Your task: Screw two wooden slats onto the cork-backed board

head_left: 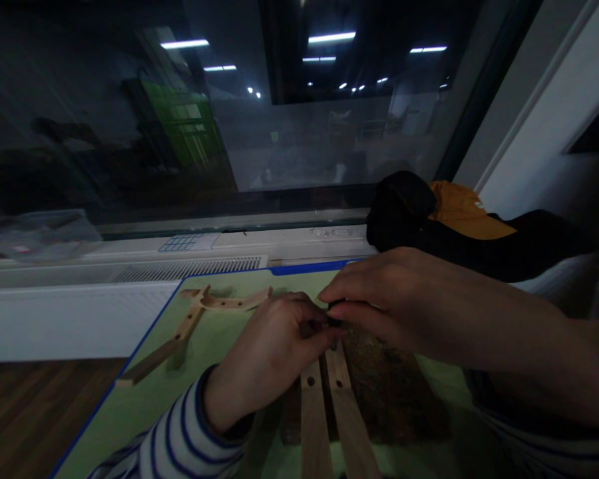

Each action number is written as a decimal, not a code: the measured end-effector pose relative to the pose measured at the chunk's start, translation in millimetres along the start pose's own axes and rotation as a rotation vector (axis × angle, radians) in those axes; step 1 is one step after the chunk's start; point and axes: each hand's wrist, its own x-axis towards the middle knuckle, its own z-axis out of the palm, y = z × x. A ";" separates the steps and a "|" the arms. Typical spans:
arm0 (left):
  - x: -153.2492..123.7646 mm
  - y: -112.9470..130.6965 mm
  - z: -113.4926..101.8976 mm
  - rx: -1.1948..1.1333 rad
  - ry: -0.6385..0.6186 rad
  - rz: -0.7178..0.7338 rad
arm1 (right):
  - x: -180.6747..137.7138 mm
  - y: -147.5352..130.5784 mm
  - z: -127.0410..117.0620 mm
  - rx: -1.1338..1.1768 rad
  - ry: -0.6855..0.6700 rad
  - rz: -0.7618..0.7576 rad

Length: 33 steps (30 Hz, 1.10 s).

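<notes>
In the head view my right hand pinches a small dark piece between thumb and fingertips; its kind is too dim to tell. Close against it, my left hand has thumb and fingers pinched together at the same spot, and what they hold is hidden. Below the fingertips run two light wooden strips, a left one and a right one, side by side with a narrow gap and dark holes near their upper parts. Under them lies a rough brown board.
Left of my hands, a joined wooden piece with curved arms rests on the green table top with its blue edge. Behind stand a radiator and a window sill. A yellow-orange cap lies on dark cloth at right.
</notes>
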 end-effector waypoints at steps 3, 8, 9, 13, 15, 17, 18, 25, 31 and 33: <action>0.9 -1.3 0.8 -0.031 -0.024 0.010 | -0.3 0.7 0.7 -0.020 0.001 0.004; 0.8 -2.4 0.2 -0.072 -0.058 0.019 | -0.9 0.7 2.1 -0.038 0.006 0.005; 0.9 -2.7 0.0 -0.072 -0.061 0.019 | -1.2 0.6 2.2 -0.036 0.006 -0.007; 1.6 -3.3 -0.1 -0.037 -0.047 0.029 | -2.2 0.0 1.4 -0.022 0.013 -0.036; 1.3 -2.6 -0.4 0.011 -0.027 0.032 | -2.0 -0.7 0.2 -0.014 0.005 -0.025; 0.1 -0.9 -1.2 0.074 -0.002 0.029 | -1.5 -1.5 -1.2 -0.005 -0.013 -0.006; -0.7 0.2 -1.7 0.105 0.006 0.028 | -1.2 -2.0 -1.9 0.000 -0.024 0.002; -2.6 0.9 -1.6 0.108 0.001 0.027 | -0.6 -3.8 0.6 -0.002 -0.016 -0.010; 1.2 -6.3 -1.7 -0.064 -0.061 0.016 | 0.7 -1.8 6.0 -0.052 0.022 -0.037; 1.6 -7.8 -2.4 -0.102 -0.092 0.019 | 0.7 -1.7 6.6 -0.068 0.020 -0.037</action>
